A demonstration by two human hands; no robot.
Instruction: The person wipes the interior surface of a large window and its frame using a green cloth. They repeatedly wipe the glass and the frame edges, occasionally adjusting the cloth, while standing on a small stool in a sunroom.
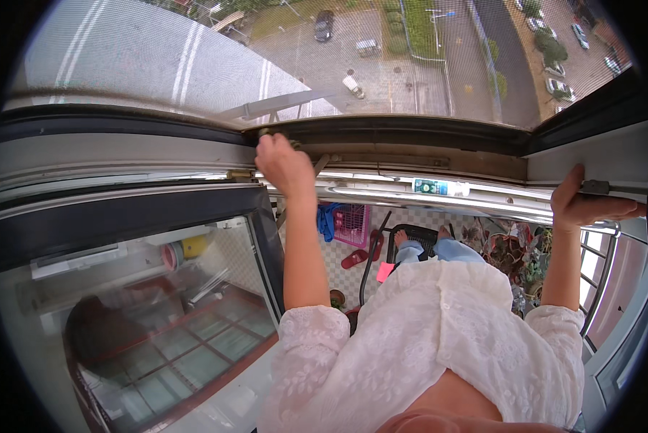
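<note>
My left hand [287,165] is closed around a small greenish-brown item [295,144], mostly hidden by the fingers and too blurred to name. It is at the corner where the dark lower rail of a window frame [388,130] meets the frame section on the left. Off to the right, my right hand [591,204] braces against the light side of the frame, thumb up and fingers stretched to the right, beside a small metal fitting [595,187]. A mesh screen [324,70] fills the opening, with a parking area far below. Between the hands, a metal window stay [394,160] runs along the frame.
A labelled white bottle [437,187] lies on the sill beside a shiny metal rail [367,195]. An open glazed sash [140,303] stands at left. Below are a black stool or chair [417,238] under my feet, red slippers [354,259], a pink basket [352,226] and potted plants [510,249].
</note>
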